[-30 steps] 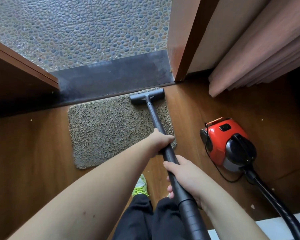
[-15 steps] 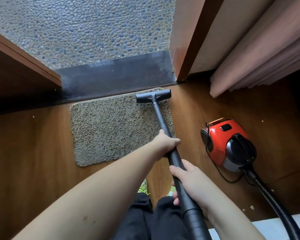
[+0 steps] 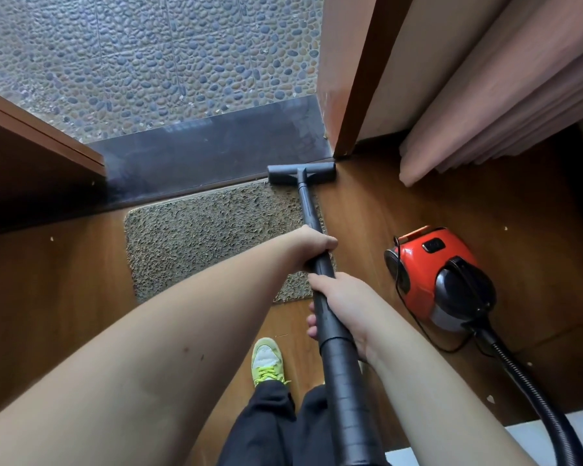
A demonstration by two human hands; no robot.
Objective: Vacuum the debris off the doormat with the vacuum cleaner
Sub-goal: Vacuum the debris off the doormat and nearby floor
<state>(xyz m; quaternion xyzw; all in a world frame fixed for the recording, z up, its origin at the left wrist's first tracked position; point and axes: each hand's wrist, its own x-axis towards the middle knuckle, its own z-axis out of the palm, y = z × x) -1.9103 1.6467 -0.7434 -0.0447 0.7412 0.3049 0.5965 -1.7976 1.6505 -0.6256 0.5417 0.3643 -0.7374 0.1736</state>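
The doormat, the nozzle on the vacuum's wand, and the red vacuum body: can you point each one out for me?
doormat (image 3: 209,243), head view, on the bare pile left of the wand.
nozzle (image 3: 302,172), head view, middle of the grey crossbar.
red vacuum body (image 3: 418,264), head view, on the red shell.

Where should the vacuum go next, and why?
Probably pull the nozzle back toward the feet and a bit left. It sits at the mat's far right corner, partly over the edge, and most of the mat lies to its left. Both hands, left and right, grip the tube.
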